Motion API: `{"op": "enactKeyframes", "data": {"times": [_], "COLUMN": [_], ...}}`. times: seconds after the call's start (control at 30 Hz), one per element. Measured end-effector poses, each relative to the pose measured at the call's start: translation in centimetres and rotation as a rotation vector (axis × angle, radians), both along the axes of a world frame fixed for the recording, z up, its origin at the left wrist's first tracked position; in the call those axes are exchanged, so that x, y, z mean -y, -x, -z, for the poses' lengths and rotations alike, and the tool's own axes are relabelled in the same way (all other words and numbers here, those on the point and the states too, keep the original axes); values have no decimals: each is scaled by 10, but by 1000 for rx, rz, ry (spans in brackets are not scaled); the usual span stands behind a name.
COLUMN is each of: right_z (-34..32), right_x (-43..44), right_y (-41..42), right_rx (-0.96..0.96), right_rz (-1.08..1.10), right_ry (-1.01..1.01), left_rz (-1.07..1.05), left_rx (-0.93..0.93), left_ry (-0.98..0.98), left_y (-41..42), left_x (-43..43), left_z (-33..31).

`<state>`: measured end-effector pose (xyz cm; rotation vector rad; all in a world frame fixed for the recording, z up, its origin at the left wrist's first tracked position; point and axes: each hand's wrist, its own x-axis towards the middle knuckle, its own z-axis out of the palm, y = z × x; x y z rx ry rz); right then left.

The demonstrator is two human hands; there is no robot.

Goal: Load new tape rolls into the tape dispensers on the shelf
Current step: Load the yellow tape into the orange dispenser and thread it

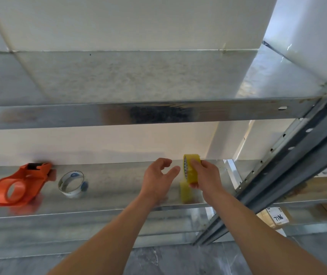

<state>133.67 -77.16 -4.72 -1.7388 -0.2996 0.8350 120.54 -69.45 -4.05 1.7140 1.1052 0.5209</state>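
tape roll in the air, dispenser far off

the right grip [202, 175], a bare hand, holds the yellow tape roll [191, 165] tight just above the shelf [119, 195], near its right end. the left grip [158, 175] is loose and holds nothing, just beside the roll. the orange tape dispenser [19, 185] lies well apart on the left, with a white and blue roll [71, 184] near it. if the fingers loosen, the yellow roll could drop and roll off the shiny shelf. a box [278, 217] lower down has a label that reads like "7786"; the second digit is hard to tell.
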Motion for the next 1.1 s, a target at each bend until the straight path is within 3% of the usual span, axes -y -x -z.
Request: {"op": "enactKeyframes", "data": {"times": [0.5, 1.1], "right_z": [-7, -19], "right_x": [-3, -8], "right_y": [21, 37], "right_rx": [26, -153], "right_rz": [-146, -180], "right_ry": [-71, -42], "left_rz": [-12, -93], "left_rx": [76, 68], "left_ry": [3, 4], "left_y": [-4, 15], "left_x": [4, 12], "left_z": [-13, -21]}}
